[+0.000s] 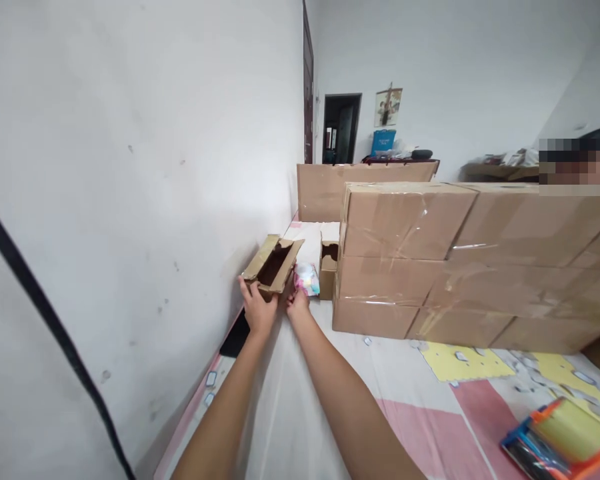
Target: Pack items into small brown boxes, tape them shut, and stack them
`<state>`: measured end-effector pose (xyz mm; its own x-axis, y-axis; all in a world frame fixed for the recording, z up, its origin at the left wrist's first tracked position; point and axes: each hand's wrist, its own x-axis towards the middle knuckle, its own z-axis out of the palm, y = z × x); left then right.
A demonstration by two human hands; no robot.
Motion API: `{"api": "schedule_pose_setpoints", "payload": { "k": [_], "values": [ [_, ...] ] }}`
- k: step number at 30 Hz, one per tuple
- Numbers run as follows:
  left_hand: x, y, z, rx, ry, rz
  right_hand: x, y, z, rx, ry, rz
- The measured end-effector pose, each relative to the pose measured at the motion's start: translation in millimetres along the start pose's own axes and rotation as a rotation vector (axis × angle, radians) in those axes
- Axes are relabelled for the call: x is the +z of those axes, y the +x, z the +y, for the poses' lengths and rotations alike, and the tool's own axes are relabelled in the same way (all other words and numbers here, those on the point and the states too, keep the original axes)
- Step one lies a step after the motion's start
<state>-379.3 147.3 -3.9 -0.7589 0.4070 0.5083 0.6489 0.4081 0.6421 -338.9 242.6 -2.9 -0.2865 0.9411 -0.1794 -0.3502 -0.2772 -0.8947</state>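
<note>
My left hand [259, 307] grips the near end of an open cardboard box [289, 270], which lies beside the wall with its flaps spread and a dark inside. My right hand [297, 302] is closed on the near edge of a small shiny packet [307, 279] in pink, white and blue. The packet is just right of the open box. What is printed on it is too small to read. Right of the packet stands a second, smaller open cardboard box [329, 283].
Taped cartons [395, 280] form a stack to the right. A loose cardboard panel [325, 193] stands behind. Yellow foam mats [465, 362] and a tape dispenser [563, 440] lie front right. A black phone-like slab [235, 337] is by the wall. Another person's head shows far right.
</note>
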Motion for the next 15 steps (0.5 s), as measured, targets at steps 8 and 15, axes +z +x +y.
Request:
{"api": "schedule_pose_setpoints", "payload": {
  "k": [8,15],
  "values": [
    [-74.2,-53,10,0.018,0.099,0.114,-91,-148,-41,-0.045,0.258,0.068],
    [-127.9,-162,43,0.13,0.028,0.162,-243,-268,-105,-0.294,0.168,-0.051]
  ]
}}
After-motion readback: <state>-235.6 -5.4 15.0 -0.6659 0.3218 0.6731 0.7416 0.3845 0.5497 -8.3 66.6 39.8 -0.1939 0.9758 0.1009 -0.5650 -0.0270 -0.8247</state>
